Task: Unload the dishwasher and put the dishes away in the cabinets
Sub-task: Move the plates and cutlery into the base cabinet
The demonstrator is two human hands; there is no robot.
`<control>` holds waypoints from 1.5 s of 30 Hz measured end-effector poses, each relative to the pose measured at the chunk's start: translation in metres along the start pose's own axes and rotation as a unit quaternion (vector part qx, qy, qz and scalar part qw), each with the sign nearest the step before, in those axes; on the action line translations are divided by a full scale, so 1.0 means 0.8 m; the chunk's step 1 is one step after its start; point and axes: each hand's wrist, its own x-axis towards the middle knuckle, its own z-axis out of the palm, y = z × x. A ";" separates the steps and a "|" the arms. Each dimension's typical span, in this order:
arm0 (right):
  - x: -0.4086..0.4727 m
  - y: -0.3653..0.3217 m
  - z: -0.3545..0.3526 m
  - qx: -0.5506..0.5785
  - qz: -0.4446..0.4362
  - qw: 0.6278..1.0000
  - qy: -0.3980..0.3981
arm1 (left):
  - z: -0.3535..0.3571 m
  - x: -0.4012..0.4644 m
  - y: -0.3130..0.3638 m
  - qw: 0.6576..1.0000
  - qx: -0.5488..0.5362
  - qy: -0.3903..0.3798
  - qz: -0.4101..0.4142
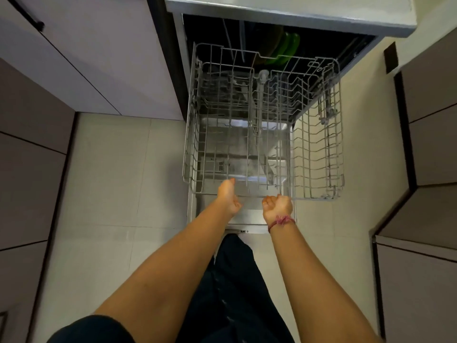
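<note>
A grey wire dishwasher rack (314, 154) is pulled far out over the open dishwasher door (247, 219); no dishes show in it. Green plates (288, 49) stand in the dark tub behind it, partly hidden. My left hand (228, 195) rests against the rack's front rail, palm turned inward; its fingertips are hidden, so I cannot tell if they hook the wire. My right hand (278, 205), with a red thread at the wrist, is curled shut at the same rail, apparently gripping it.
The counter edge (296, 13) overhangs the dishwasher. Pale cabinet doors (99, 58) stand at the left, dark drawer fronts (29, 144) at the far left and more cabinets (430, 149) at the right. Tiled floor (111, 181) lies beside the door.
</note>
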 end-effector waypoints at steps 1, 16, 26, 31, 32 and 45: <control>0.007 0.000 -0.002 0.005 0.014 1.000 -0.011 | 0.009 -0.002 0.004 1.000 -0.023 0.015 0.000; 0.054 -0.051 0.024 0.013 0.091 0.994 -0.066 | 0.068 0.071 0.023 0.936 -0.325 0.125 0.043; 0.113 -0.138 0.167 0.035 0.074 0.986 -0.143 | 0.158 0.108 0.171 0.939 -0.305 0.113 0.109; 0.145 -0.175 0.219 0.023 0.060 0.983 -0.171 | 0.194 0.129 0.231 0.938 -0.289 0.145 0.124; 0.151 -0.181 0.228 0.022 0.055 0.982 -0.177 | 0.201 0.132 0.243 0.938 -0.289 0.149 0.123; 0.202 -0.257 0.352 0.019 0.010 0.954 -0.298 | 0.266 0.160 0.355 0.935 -0.291 0.009 0.201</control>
